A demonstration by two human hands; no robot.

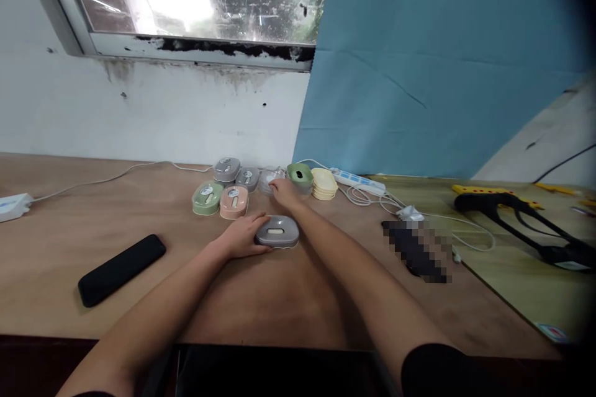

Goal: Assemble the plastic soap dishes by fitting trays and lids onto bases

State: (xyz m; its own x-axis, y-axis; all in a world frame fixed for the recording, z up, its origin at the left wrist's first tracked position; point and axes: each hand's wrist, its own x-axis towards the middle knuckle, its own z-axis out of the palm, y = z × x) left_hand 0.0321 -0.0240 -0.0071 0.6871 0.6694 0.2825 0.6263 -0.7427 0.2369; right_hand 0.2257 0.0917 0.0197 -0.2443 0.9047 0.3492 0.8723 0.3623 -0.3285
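Note:
My left hand (244, 236) grips the left end of a grey oval plastic box, which looks like a soap box (284, 239), with a pale slot in its top. The box lies on the table in front of me. Farther back, my right hand (285, 193) has its fingers bent onto the clear plastic lids (266, 178), its fingertips partly hidden. To its right are a stack of green and grey box parts (299, 175) and a stack of pale yellow parts (325, 184). Left of the lids stand a green box (207, 198), a pink box (234, 201) and grey boxes (226, 169).
A black oblong case (121, 270) lies at the left. A white power strip (359, 182) with looped cords stretches behind on the right. Beyond a pixelated dark item (416, 251) is a black strap-like object (512, 217). A wall and window (200, 0) rise behind the table.

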